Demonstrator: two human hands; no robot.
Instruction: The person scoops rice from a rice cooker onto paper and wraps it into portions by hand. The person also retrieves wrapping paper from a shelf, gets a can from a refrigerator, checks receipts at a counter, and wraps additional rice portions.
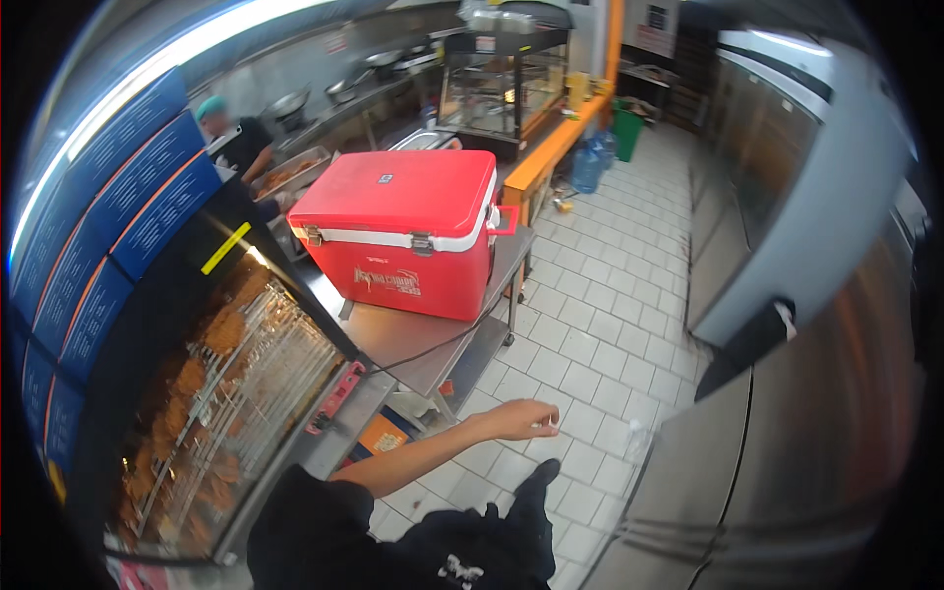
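My left hand (527, 419) hangs over the tiled floor at the end of my outstretched arm. Its fingers are loosely curled, and I see nothing held in them. My right hand is out of view. To the left of my arm stands a heated display case (346, 398) with wire racks (243, 369) and pieces of fried food (173, 413). Ahead, a red cooler box (413, 273) with a closed lid and metal latches rests on a steel table (398, 346). The hand touches neither the cooler nor the case.
Stainless steel refrigerators (678, 479) line the right side of the white tile floor (582, 332). Farther off are a glass display cabinet (501, 96), an orange-edged counter (553, 147), water jugs (587, 166) and a green bin (628, 129). A co-worker (247, 144) stands behind the counter beside a food tray (291, 173).
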